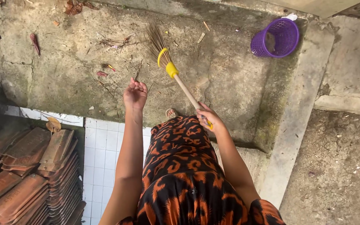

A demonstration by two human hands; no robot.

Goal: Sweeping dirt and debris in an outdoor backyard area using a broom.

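- A stack of reddish-brown clay roof tiles [26,175] lies at the far left beside a strip of white square-tiled flooring [98,154]; neither is touched.
- Dry leaves and twigs [109,41] lie scattered over the cracked, mossy grey concrete ground [63,75], with a red leaf [35,43] further left, so most of this patch looks unswept.
- The left hand [135,95] is raised over the concrete with its fingers loosely curled and holds nothing; it is apart from the broom.
- The stick broom with stiff brown bristles, a yellow plastic collar and a pale wooden handle [172,71] slants up from lower right, its bristle end resting on or just above the concrete near the litter.
- The right hand [207,118] is clamped around the lower part of the handle, above the orange-and-black patterned dress [184,175].
- No gathered pile of debris shows anywhere, so by my reading the sweeping is at an early stage.
- A purple plastic mesh basket [276,38] lies tipped on its side at the upper right, well apart from the broom.
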